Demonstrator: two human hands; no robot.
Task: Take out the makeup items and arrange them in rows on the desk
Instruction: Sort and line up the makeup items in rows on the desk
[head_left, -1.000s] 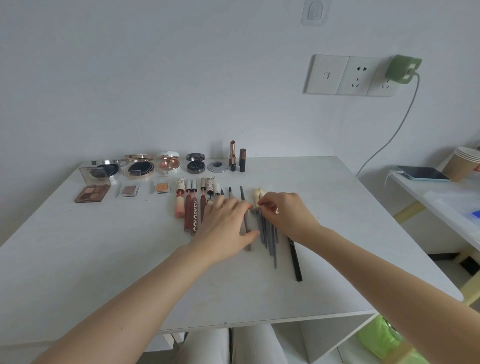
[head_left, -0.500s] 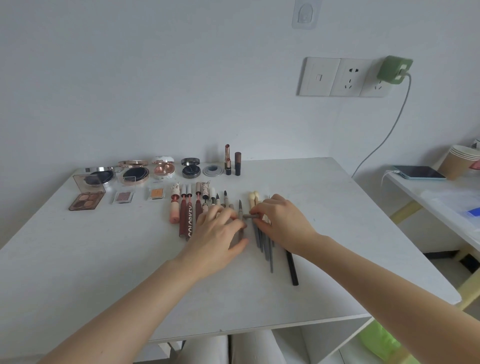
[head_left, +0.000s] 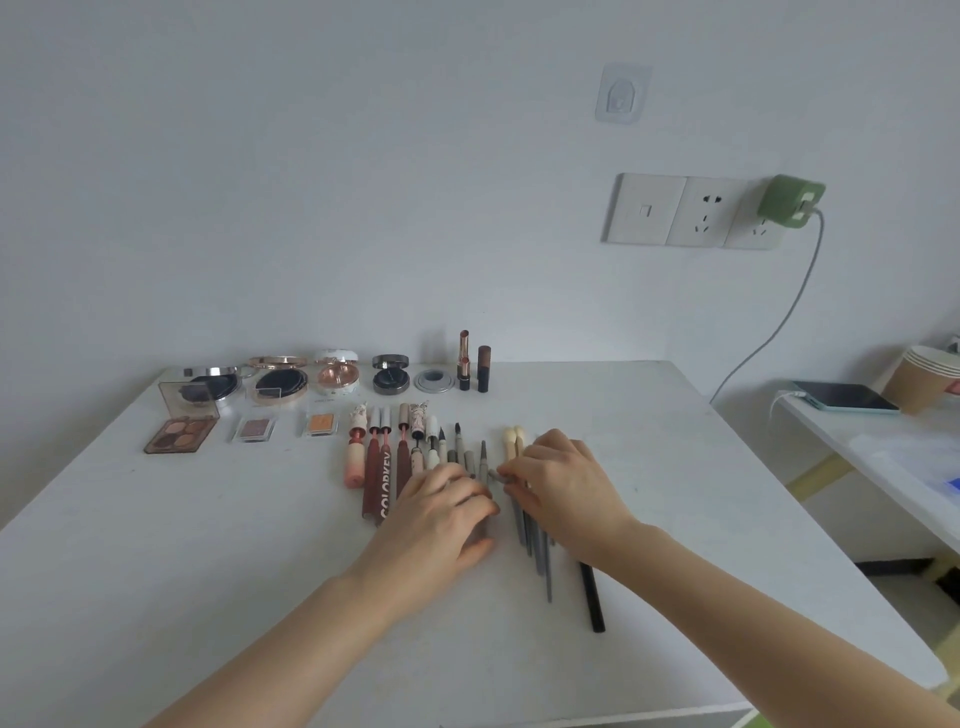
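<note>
Makeup lies in rows on the white desk (head_left: 156, 545). Compacts (head_left: 278, 384) and two lipsticks (head_left: 464, 361) stand along the back. In front of them lie an eyeshadow palette (head_left: 182, 434), two small pans (head_left: 253, 428), lip gloss tubes (head_left: 371, 467) and thin pencils. My left hand (head_left: 447, 514) rests curled over the pencils and grips a grey pencil (head_left: 483, 460). My right hand (head_left: 566, 488) pinches a small grey cap (head_left: 496, 474) at that pencil's side. Under my right hand lie grey brushes (head_left: 543, 556), a black pencil (head_left: 592, 597) and beige sponge tips (head_left: 511, 439).
A side table (head_left: 883, 447) at the right holds a phone (head_left: 841, 397) and stacked paper cups (head_left: 924, 376). A green charger (head_left: 792, 200) sits in the wall socket, its cable hanging down. The desk's right edge runs close to my right forearm.
Both hands came together over the pencils. The grey pencil that lay crosswise between them half a second ago now stands lengthwise, with only the small cap between my fingers.
</note>
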